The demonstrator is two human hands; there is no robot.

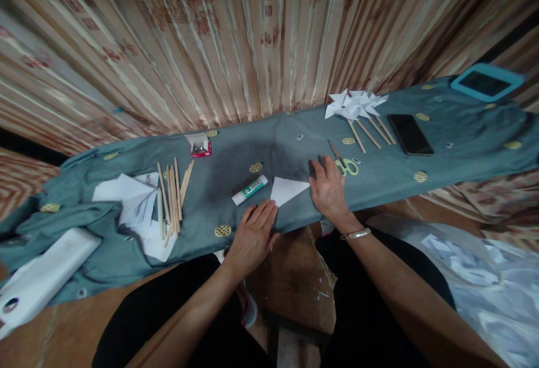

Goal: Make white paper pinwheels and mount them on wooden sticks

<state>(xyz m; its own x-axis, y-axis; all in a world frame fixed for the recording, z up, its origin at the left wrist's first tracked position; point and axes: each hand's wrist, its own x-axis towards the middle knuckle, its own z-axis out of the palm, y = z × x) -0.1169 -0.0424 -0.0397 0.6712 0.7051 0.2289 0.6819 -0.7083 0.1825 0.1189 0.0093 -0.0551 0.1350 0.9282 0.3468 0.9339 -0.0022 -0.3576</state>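
Observation:
A white folded paper triangle (288, 191) lies on the cloth between my hands. My left hand (255, 233) rests flat, its fingertips at the triangle's lower left corner. At the pointed right end is my right hand (329, 189), palm down with fingers apart, close to or touching the tip. Just left of the paper lies a green and white glue stick (250, 190). Scissors with yellow-green handles (348, 167) lie right beside my right hand, their blades pointing away.
Wooden sticks (173, 199) lie by white paper sheets (137, 202) at left, near a small red box (201, 146). Paper pinwheels (356, 104), a black phone (409, 134) and a blue-framed tablet (487, 82) are at right. A curtain (252, 42) hangs behind. A plastic bag (484, 278) stands lower right.

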